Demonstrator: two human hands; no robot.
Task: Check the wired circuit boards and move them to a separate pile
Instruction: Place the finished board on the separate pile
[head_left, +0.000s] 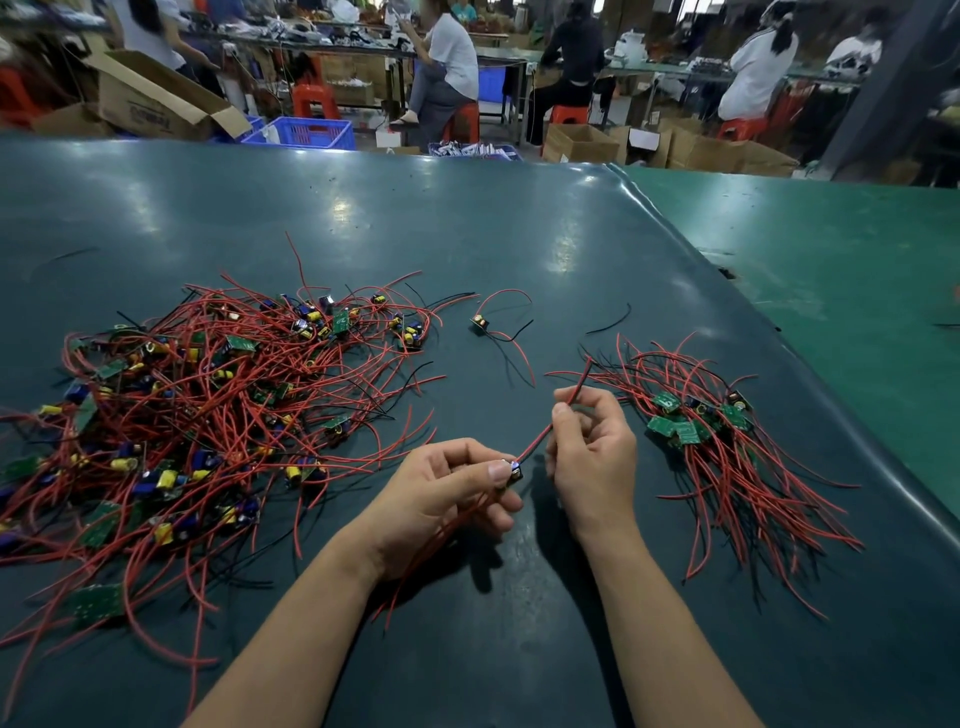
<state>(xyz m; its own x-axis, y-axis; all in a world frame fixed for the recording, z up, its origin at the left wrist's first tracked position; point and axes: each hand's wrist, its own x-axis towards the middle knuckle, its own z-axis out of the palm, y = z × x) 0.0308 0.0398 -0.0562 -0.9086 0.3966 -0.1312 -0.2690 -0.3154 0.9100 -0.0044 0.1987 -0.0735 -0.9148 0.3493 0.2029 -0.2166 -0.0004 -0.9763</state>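
Held board (514, 474): small, pinched between thumb and curled fingers of left hand (447, 499), above the mat (467, 218), between the two piles. Its red lead (545, 434) runs up and right, pinched by right hand (592, 457) fingertips; other leads trail down-left under the left palm. Big pile (208, 405): left. Small pile (701, 421): right, boards clustered. Stray board (480, 323): beyond the hands.

Dark teal bench (467, 218) fills foreground, glossy, spotted with overhead light glare. Lighter green bench (831, 249) butts against its right edge. Beyond: open cardboard box (156, 98), blue plastic crate (306, 132), red stools (311, 98), long worktables (363, 49) with seated workers (447, 62), more cartons (582, 143) on floor.
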